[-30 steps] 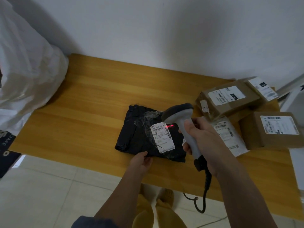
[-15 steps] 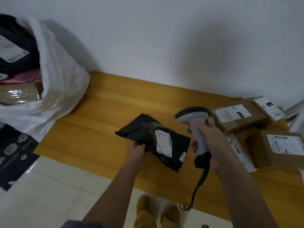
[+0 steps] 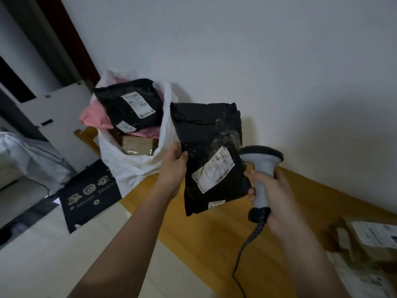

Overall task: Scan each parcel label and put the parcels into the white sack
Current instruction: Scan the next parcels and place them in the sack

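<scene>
My left hand (image 3: pixel 174 166) pinches the left edge of a black plastic parcel (image 3: pixel 209 145) with a white label (image 3: pixel 212 169), holding it up in the air above the wooden table (image 3: pixel 214 237). My right hand (image 3: pixel 277 201) grips the handle of a grey barcode scanner (image 3: pixel 261 166) just right of the parcel; its cable hangs down. The white sack (image 3: pixel 137 162) stands open to the left of the table, holding black, pink and brown parcels. Brown cardboard parcels (image 3: pixel 365 239) lie at the table's right end, partly cut off.
A black doormat (image 3: pixel 90 192) with pale lettering lies on the tiled floor below the sack. White furniture (image 3: pixel 62 110) and a dark door frame stand at the far left. A white wall runs behind the table.
My left hand has lifted the black parcel off the table and carried it up and left toward the sack. The view has swung left. The scanner has drawn back from the label.
</scene>
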The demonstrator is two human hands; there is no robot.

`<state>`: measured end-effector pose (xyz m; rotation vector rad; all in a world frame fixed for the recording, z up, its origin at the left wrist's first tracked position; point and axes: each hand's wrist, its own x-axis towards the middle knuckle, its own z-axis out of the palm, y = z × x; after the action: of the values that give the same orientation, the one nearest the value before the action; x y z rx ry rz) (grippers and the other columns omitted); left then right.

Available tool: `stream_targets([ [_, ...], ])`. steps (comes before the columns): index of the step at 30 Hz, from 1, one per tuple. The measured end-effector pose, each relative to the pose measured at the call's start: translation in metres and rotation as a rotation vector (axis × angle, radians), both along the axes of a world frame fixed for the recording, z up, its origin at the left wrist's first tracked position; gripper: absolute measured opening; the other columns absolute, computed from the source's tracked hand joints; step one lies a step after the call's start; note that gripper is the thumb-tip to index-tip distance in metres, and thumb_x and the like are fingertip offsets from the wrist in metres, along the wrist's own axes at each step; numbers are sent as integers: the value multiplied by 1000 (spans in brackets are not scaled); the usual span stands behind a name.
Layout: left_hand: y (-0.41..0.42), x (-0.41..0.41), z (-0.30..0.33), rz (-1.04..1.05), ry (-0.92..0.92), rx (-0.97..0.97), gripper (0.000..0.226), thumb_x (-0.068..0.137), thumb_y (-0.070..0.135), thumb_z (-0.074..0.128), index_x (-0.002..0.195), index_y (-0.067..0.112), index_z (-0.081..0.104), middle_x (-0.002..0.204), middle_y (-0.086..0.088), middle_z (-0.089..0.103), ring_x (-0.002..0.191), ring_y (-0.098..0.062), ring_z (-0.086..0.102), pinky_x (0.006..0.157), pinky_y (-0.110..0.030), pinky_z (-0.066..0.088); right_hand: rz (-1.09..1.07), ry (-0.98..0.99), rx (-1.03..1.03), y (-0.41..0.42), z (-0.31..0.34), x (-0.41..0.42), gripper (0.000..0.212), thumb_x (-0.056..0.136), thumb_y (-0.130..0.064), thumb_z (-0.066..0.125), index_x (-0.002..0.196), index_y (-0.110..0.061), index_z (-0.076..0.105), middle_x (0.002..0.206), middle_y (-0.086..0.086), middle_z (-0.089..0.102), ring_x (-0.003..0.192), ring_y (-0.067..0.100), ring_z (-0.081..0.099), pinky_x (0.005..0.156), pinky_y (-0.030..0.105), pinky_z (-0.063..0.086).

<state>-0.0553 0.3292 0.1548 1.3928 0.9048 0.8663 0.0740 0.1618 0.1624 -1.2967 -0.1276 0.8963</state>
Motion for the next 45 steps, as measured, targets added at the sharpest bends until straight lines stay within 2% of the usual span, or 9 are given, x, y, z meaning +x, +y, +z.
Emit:
stream_targets([
  [13, 203, -58, 95, 367, -138, 278, 34, 100, 1, 40, 90, 30, 54, 101, 4, 67, 102, -18, 63, 96, -36, 52, 11, -69, 127, 161, 33, -50, 38, 84, -13, 74, 118, -14, 56, 80, 7, 57, 48, 12, 52, 46, 27, 43],
  [18, 297, -76, 128, 453, -68, 372, 18, 100, 3, 39, 103, 16, 51, 94, 3, 61, 84, -8, 57, 72, -16, 46, -16, -60, 103, 240, 36, -68, 37, 84, -14, 74, 116, -14, 55, 75, 6, 56, 47, 12, 51, 46, 27, 43],
  [21, 331, -81, 128, 474, 79, 390, 33, 98, 6, 45, 131, 9, 41, 114, -4, 52, 89, -9, 51, 69, -7, 42, -25, -81, 95, 268, 32, -75, 31, 87, -9, 70, 115, -13, 56, 84, 9, 63, 51, 14, 50, 47, 28, 43],
  [25, 346, -78, 91, 321, 661, 672, 85, 86, 16, 64, 153, 22, 12, 159, -12, 9, 142, -35, 19, 113, -51, 24, -41, -36, 61, 293, 20, -78, 26, 88, 2, 63, 114, 0, 61, 90, 9, 67, 54, 13, 50, 50, 26, 45],
  [29, 342, -66, 55, -168, 1067, 862, 56, 93, 38, 58, 144, 35, 39, 163, 3, 12, 149, -31, 0, 117, -59, 1, -23, 78, 70, 313, 11, -73, 18, 89, 1, 63, 107, 0, 60, 78, 12, 57, 54, 15, 55, 54, 28, 48],
  [32, 339, -59, 34, -344, 1201, 802, 55, 95, 46, 54, 146, 38, 36, 161, 5, 13, 149, -36, -2, 115, -64, -3, -44, 243, 170, 329, 4, -66, 28, 89, 4, 62, 111, -11, 54, 100, 16, 56, 69, 24, 72, 57, 29, 57],
  [37, 345, -47, 29, -363, 1292, 763, 52, 97, 49, 50, 146, 37, 38, 163, 6, 9, 148, -40, -8, 114, -66, -6, 18, 443, 196, 348, -12, -56, 32, 91, 0, 60, 119, -12, 54, 122, 22, 55, 101, 38, 68, 65, 38, 62],
  [40, 350, -37, 27, -397, 1329, 726, 50, 98, 48, 48, 145, 35, 41, 161, 5, 14, 148, -39, -11, 112, -67, -7, 26, 513, 156, 355, -18, -53, 28, 91, -1, 58, 118, -8, 54, 117, 24, 57, 101, 37, 67, 70, 40, 61],
  [45, 359, -30, 19, -441, 1423, 649, 48, 98, 47, 47, 143, 32, 44, 161, 5, 14, 148, -38, -14, 113, -68, -7, 110, 511, -21, 366, -35, -47, 22, 90, 0, 61, 110, 1, 54, 86, 20, 71, 65, 20, 70, 65, 28, 59],
])
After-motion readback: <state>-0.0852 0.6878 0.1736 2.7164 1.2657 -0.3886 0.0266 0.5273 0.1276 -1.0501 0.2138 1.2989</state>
